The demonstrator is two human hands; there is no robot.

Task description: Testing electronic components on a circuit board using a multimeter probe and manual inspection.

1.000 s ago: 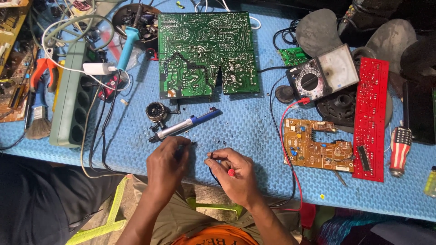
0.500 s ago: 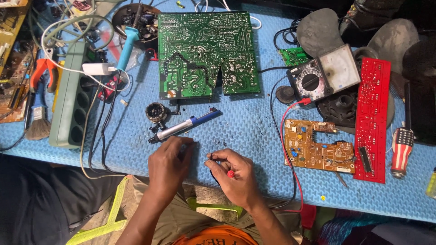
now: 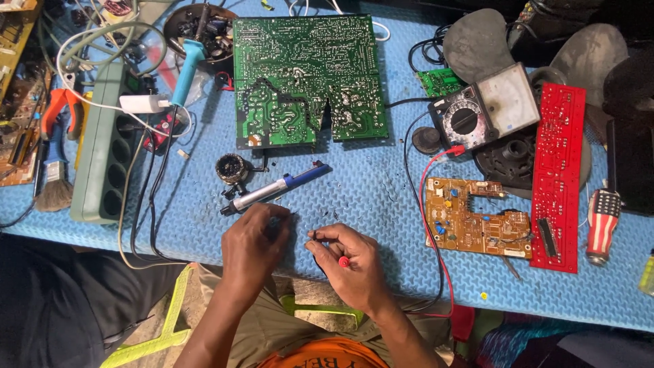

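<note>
Head view: near the tabletop's [image 3: 381,197] front edge, right hand [image 3: 351,262] fingers pinch a red-tipped probe [image 3: 338,259]; left hand [image 3: 252,242] fingers curl closed around something unseen, so a slipping probe could jab them.

My left hand [image 3: 251,242] and right hand [image 3: 347,262] rest side by side on the blue foam mat [image 3: 381,191]. The silver-and-blue desoldering pump [image 3: 276,189] lies just behind them, the large green circuit board [image 3: 306,75] farther behind, the brown circuit board [image 3: 477,218] to my right.

Almost nothing differs: the right hand [image 3: 347,262], pinching a red-tipped probe [image 3: 343,261], has crept slightly left toward the left hand [image 3: 253,238].
</note>
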